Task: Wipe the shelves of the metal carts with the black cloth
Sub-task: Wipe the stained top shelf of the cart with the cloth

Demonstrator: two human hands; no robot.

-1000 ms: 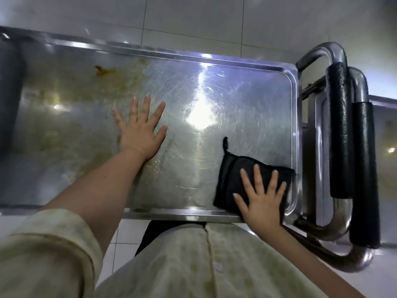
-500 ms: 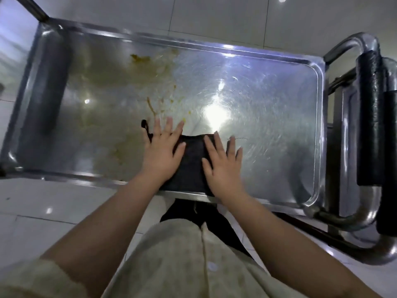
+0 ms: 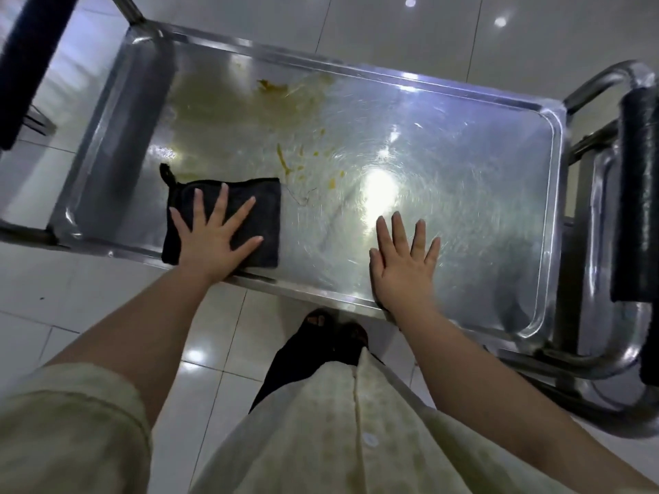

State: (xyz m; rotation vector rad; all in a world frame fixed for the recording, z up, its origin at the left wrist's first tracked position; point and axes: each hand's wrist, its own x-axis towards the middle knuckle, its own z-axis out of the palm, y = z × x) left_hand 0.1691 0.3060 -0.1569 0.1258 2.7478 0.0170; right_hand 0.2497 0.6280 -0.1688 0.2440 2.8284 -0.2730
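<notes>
Black cloth lies folded at the near left of the cart's top shelf, pressed under the flat, spread-fingered left hand; the right hand rests flat on bare metal, well apart. Half a second ago both hands pressed it mid-shelf

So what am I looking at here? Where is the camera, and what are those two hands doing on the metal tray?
No robot here: a person wears a camera on the head, so you look down along their own arms. The left hand presses flat on a folded black cloth lying on the shelf of a metal cart. The right hand rests flat on bare metal and holds nothing. Yellow-brown smears lie beyond the cloth. The black padded handle is at the right end.
</notes>
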